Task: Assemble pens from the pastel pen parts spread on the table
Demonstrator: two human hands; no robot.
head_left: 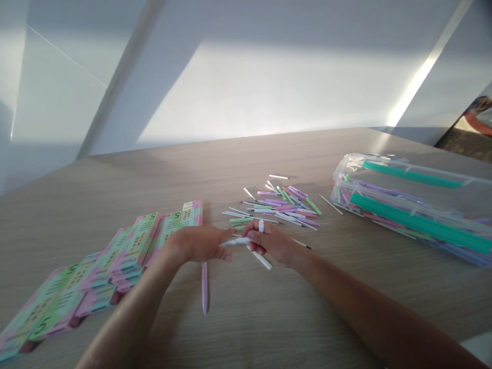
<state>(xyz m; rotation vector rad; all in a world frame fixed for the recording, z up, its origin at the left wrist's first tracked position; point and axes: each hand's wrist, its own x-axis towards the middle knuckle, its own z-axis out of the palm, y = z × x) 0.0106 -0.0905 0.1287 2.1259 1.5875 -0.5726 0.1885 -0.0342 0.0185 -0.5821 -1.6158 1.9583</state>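
My right hand [272, 242] is closed on a slim white pen [240, 240], held level just above the table with its end pointing left. Around that end, my left hand [203, 243] has thumb and fingers apart; motion blurs them, and whether they touch the pen is unclear. A white ring-like piece [261, 225] sits at a finger of my right hand. Below the right fingers is a white pen barrel [262, 259], slanting down to the right. A purple pen [205, 289] lies on the table under my left hand, its upper part hidden.
Loose pen barrels and thin refills [284, 205] lie scattered beyond my hands. Pink-green printed boxes [134, 246] are stacked at left, partly behind my left forearm. A clear plastic bag with teal strips [415, 220] holds more pens at right. A white wall [269, 92] borders the wooden table [161, 174].
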